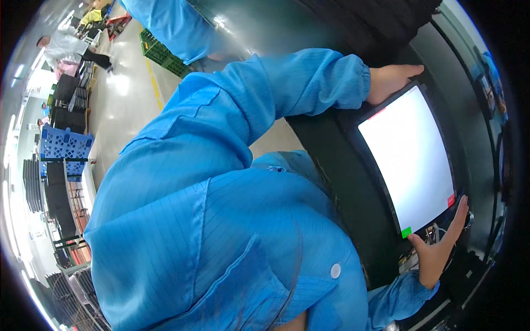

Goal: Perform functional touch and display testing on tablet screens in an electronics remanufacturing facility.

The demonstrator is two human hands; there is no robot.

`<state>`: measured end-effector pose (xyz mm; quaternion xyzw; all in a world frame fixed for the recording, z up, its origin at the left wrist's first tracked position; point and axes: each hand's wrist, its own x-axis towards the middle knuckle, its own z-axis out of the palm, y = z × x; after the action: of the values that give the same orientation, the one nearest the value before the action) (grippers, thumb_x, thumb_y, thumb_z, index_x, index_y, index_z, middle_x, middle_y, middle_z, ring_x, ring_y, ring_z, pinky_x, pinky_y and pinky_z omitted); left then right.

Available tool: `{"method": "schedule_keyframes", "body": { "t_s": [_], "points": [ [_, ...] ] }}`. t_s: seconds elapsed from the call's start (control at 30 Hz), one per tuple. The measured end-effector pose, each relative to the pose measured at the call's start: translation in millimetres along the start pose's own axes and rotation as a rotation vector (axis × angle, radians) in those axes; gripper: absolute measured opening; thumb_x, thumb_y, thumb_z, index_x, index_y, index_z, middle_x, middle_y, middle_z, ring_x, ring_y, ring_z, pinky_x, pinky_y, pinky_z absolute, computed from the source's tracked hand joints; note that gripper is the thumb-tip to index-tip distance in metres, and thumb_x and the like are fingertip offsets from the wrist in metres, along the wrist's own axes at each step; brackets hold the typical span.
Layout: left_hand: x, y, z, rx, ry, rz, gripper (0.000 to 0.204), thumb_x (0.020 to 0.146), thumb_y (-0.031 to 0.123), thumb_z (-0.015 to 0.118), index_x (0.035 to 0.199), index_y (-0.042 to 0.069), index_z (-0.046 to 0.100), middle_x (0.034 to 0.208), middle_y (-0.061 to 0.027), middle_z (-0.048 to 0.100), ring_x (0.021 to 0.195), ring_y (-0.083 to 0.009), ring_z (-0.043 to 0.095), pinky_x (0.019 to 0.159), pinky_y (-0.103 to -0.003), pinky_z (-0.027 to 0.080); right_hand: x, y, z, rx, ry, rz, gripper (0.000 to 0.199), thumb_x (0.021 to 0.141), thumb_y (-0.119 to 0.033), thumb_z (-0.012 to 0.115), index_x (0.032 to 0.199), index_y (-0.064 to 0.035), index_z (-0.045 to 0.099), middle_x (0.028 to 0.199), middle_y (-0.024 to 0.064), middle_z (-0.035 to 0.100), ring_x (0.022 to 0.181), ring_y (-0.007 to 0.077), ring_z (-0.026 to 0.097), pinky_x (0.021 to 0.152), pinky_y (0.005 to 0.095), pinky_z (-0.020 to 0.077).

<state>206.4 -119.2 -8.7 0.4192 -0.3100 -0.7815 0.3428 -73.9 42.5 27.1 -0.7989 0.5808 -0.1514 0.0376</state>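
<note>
A flat display panel (411, 151) with a thin dark frame and a lit white screen lies at the right of the view. Small red patches sit at its upper left and lower right, and a green patch (407, 232) marks its lower left corner. At the panel's upper edge is my left hand (391, 81), one finger stretched along it and the other fingers mostly hidden. Across the lower end spans my right hand (439, 251), thumb by the green corner and a long finger by the red one. Both hands appear to hold the panel by its ends.
Under the panel is a dark bench surface (353, 182); cables and small parts (433, 233) show near its lower end. Another blue sleeve (174, 27) and a green crate (163, 53) are at the top. A blue basket (66, 144), racks and a distant person (66, 48) stand left.
</note>
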Motion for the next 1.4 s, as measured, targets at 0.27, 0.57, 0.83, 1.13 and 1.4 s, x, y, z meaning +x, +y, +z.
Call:
{"method": "schedule_keyframes", "body": {
  "t_s": [0.27,0.57,0.83,1.13,1.4],
  "points": [
    [-2,-3,3,0.007,-0.060,0.048,0.046,0.089,0.046,0.037,0.088,0.005,0.057,0.082,-0.0086,0.063,0.060,-0.0146,0.059,0.064,-0.028,0.050,-4,-5,4,0.032,0.181,0.012,0.054,0.071,-0.030,0.064,0.117,-0.0052,0.047,0.129,0.0141,0.040,0.121,0.0317,0.033,0.102,0.0466,0.0238],
    [5,-5,-2,-0.031,-0.099,0.023,0.044,0.089,0.043,0.038,0.090,0.004,0.058,0.082,-0.0100,0.063,0.067,-0.0171,0.062,0.068,-0.031,0.051,-2,-56,17,0.151,-0.061,-0.358,0.018,0.080,-0.016,0.052,0.069,-0.0016,0.055,0.099,0.0099,0.062,0.090,0.0267,0.049,0.082,0.0383,0.0348],
    [23,-12,-2,-0.052,-0.130,0.005,0.043,0.089,0.042,0.040,0.081,0.006,0.062,0.075,-0.0112,0.064,0.062,-0.0185,0.061,0.065,-0.033,0.050,7,-67,24,-0.016,-0.085,-0.440,0.020,0.079,-0.017,0.052,0.064,-0.0032,0.051,0.102,0.0072,0.062,0.097,0.0284,0.047,0.085,0.0400,0.0320],
    [5,-10,2,-0.055,-0.133,-0.010,0.045,0.088,0.044,0.041,0.089,0.003,0.059,0.087,-0.0126,0.062,0.075,-0.0215,0.059,0.074,-0.034,0.046,-23,63,-9,0.275,0.227,0.440,0.013,0.084,-0.012,0.050,0.090,-0.0016,0.056,0.087,0.0077,0.059,0.078,0.0169,0.054,0.074,0.0258,0.0399],
    [19,-8,-17,-0.166,-0.254,-0.056,0.046,0.088,0.043,0.039,0.084,0.001,0.059,0.079,-0.0122,0.064,0.067,-0.0219,0.061,0.070,-0.034,0.050,-30,67,-11,0.260,-0.038,0.262,0.018,0.067,0.000,0.062,0.084,-0.0030,0.055,0.084,0.0072,0.054,0.077,0.0183,0.051,0.070,0.0273,0.0397]
  ]
}}
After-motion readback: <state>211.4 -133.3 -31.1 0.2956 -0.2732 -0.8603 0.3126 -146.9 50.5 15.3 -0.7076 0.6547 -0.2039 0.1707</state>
